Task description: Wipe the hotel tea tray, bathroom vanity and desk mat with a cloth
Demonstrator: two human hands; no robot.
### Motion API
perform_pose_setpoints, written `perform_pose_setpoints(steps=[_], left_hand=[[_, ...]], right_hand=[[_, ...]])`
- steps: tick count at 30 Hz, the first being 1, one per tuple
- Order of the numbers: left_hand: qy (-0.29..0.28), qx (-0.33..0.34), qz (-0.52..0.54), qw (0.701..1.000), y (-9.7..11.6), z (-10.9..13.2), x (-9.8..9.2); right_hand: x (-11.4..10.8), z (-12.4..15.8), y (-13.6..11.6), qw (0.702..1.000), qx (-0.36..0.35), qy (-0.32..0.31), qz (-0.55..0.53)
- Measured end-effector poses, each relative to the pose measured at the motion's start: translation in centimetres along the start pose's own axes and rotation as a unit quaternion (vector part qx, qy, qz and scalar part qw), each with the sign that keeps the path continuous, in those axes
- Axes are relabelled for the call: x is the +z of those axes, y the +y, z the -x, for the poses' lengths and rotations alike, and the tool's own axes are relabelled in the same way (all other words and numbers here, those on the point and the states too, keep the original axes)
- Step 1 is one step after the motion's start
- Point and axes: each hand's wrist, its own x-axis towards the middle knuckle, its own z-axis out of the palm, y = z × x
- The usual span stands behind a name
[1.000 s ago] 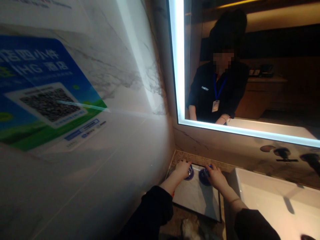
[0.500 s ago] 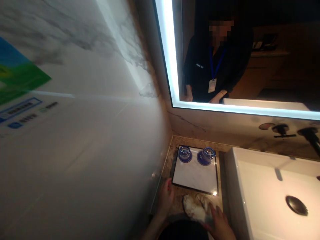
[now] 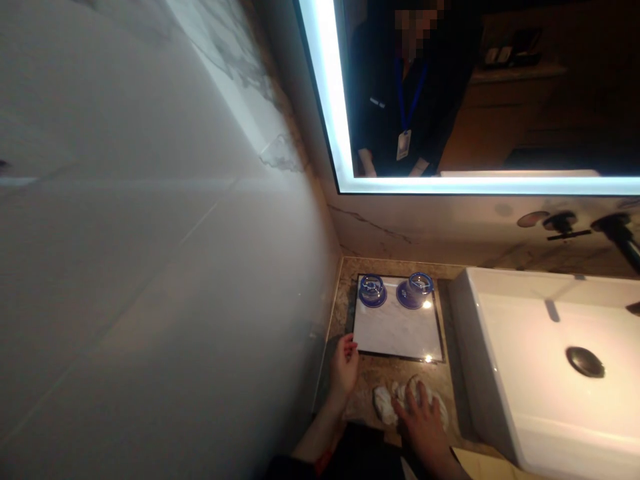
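My left hand (image 3: 345, 365) is at the front left corner of a rectangular tray (image 3: 395, 337) with a pale marbled surface and a dark rim. Its fingers are bent together against the tray's edge. My right hand (image 3: 424, 421) presses down on a crumpled white cloth (image 3: 384, 405) on the stone counter in front of the tray, fingers spread over it. Two clear glasses stand on the tray's far side: a left glass (image 3: 371, 287) and a right glass (image 3: 420, 285), each with a blue round coaster beneath or beside it.
To the right sits a white rectangular basin (image 3: 520, 353) with a dark drain (image 3: 585, 362). A black tap (image 3: 623, 233) and handle (image 3: 565, 225) come out of the wall. A lit mirror (image 3: 490, 185) reflects a person in dark clothes. A pale wall (image 3: 175, 300) closes off the left.
My right hand has moved from the cloth's right edge to on top of it, and the cloth has shifted and bunched. My left hand stays by the tray corner. The view has tilted down.
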Motion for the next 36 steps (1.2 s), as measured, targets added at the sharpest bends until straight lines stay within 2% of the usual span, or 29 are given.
perform_pose_setpoints(steps=[5,9,11,13,15,17,20,23,26,30,33,36], left_hand=[[0.022,0.043,0.002,0.999,3.2,-4.4,1.9],[0.033,0.131,-0.045,0.99,8.0,-8.0,2.9],[-0.025,0.19,-0.151,0.97,10.6,-9.5,3.2],[-0.121,0.217,-0.256,0.934,12.6,-10.8,3.6],[-0.193,0.223,-0.302,0.907,13.8,-11.7,3.9],[-0.215,0.226,-0.296,0.903,14.0,-12.5,4.1],[-0.184,0.22,-0.234,0.929,13.2,-13.7,3.4],[-0.099,0.187,-0.138,0.968,11.9,-14.8,2.0],[-0.011,0.146,-0.036,0.989,11.0,-15.4,0.5],[0.037,0.089,0.139,0.986,11.1,-14.8,-0.5],[0.052,0.053,0.207,0.976,11.7,-13.8,-0.7],[0.074,0.016,0.255,0.964,12.1,-12.3,-0.9]], right_hand=[[1.8,2.3,1.1,1.0,0.005,-0.001,0.029],[2.8,3.5,3.3,0.996,0.045,0.044,0.07],[3.1,3.7,4.7,0.994,0.057,0.052,0.071],[3.3,3.8,5.7,0.994,0.063,0.055,0.063],[3.4,3.8,6.3,0.995,0.069,0.06,0.05],[3.1,3.7,6.7,0.996,0.07,0.055,0.032],[2.3,3.5,6.9,0.999,0.046,0.027,-0.008],[1.4,3.3,6.9,0.999,0.037,0.004,-0.03],[1.2,3.2,7.0,0.999,0.042,0.0,-0.034],[1.9,3.0,7.5,0.999,0.036,-0.007,-0.027],[2.1,2.7,7.4,0.999,0.021,-0.021,-0.039],[0.3,2.4,6.3,0.992,-0.013,-0.009,-0.122]])
